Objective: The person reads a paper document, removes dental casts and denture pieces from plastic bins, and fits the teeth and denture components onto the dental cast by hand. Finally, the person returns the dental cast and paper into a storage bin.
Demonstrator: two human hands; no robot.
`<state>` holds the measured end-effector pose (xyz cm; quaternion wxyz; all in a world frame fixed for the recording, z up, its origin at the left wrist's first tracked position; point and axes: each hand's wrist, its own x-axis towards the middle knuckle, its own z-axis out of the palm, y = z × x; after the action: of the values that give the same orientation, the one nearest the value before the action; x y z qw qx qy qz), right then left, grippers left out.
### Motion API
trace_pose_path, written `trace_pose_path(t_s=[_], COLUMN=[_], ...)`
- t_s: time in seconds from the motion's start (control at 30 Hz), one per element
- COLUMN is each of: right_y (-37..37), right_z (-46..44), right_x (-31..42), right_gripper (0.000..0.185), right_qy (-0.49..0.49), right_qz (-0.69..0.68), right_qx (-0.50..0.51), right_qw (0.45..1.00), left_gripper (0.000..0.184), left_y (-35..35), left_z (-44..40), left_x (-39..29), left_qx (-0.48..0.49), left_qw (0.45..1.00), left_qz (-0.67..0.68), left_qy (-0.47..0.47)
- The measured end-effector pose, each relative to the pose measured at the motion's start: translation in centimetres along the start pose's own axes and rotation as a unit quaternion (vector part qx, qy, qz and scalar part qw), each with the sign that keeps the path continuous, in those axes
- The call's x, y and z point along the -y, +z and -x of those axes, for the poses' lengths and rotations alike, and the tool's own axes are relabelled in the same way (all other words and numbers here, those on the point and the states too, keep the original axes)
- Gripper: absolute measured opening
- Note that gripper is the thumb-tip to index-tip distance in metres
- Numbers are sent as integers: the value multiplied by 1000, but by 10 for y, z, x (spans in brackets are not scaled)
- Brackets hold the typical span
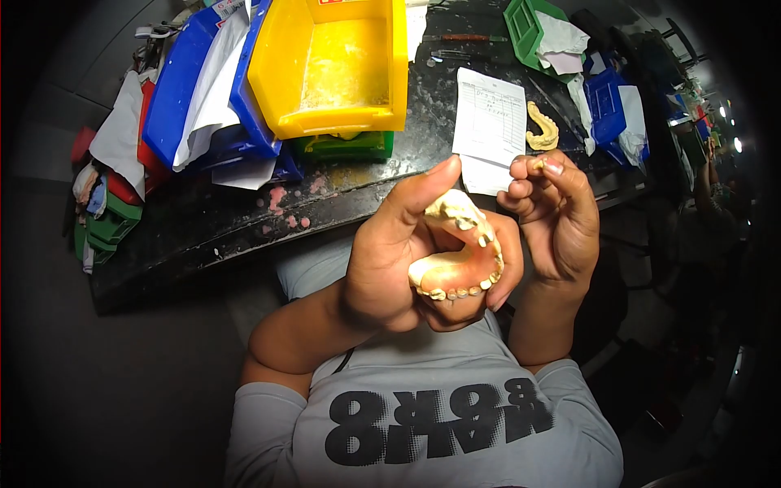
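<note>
A cream plaster dental cast (457, 268) with a horseshoe arch, a pink band along its inner side and a row of teeth rests in my left hand (382, 260). The fingers wrap behind and under it, and the thumb points up beside its upper end. To the right, my right hand (557, 215) is raised with thumb and fingertips pinched together. A tiny yellowish piece (538, 164) shows between those fingertips, too small to name surely. Beyond that hand a second cream dental cast (540, 128) lies on the dark bench beside a handwritten paper slip (490, 114).
A yellow bin (346, 122) stands on a green bin (346, 147), with a blue bin (195, 89) holding papers to its left. At the back right are a green bin (525, 37) and a blue bin (606, 102). Slender tools (464, 37) lie on the stained bench (325, 187).
</note>
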<state>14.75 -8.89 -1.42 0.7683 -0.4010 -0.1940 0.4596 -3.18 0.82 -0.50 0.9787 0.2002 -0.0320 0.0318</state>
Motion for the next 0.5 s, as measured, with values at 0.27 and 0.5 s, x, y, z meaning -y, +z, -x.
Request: trace_pose_path(t_s=[0.27, 0.5], right_y=[-13, -45], right_z=[-3, -1], right_x=[1, 10], right_gripper=[14, 11], right_qy=[-18, -56], right_qz=[-15, -8], right_qx=[-16, -66], right_qw=[1000, 996], left_gripper=[94, 87], left_y=[-5, -6], left_z=[1, -3], left_x=[-1, -10], left_qx=[-18, -13], left_qw=[999, 999], left_qz=[-33, 36], left_qy=[24, 34])
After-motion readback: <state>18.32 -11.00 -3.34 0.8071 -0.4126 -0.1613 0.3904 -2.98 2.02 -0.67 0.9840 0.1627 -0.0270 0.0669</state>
